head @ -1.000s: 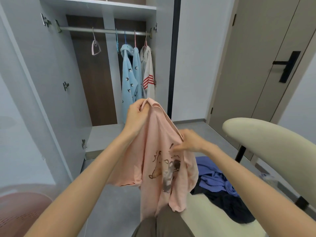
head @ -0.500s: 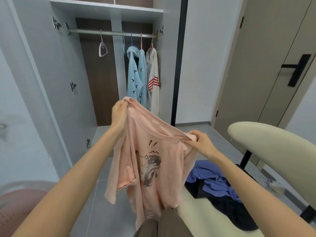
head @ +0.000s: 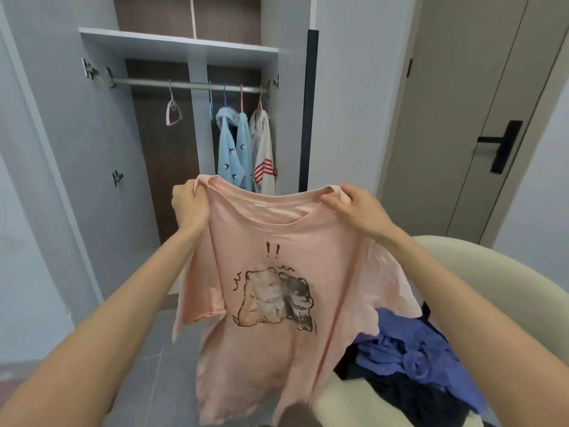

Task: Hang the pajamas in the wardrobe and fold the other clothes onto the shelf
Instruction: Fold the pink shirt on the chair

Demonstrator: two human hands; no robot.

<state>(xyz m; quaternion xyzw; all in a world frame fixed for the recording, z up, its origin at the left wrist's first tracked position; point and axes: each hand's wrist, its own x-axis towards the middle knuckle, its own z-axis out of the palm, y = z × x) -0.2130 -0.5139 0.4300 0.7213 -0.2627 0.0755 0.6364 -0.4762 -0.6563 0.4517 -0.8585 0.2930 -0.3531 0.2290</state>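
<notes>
Fabric that hung bunched a second ago is now spread wide: the left hand [head: 187,204] pinches one shoulder of the soft pink T-shirt [head: 277,303] and the right hand [head: 354,208] pinches the other, in front of the wardrobe [head: 178,41]. Squared up, it looks ready for folding. Crumpled blue clothes [head: 415,359] lie at right.

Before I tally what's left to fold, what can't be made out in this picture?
Head view:
Bottom of the wardrobe: hidden behind the pink T-shirt, which left hand and right hand hold up.
Blue and dark clothes on the chair: tangled, partly under the right forearm; count unclear.
Hung blue pajamas: hems behind the shirt.
</notes>
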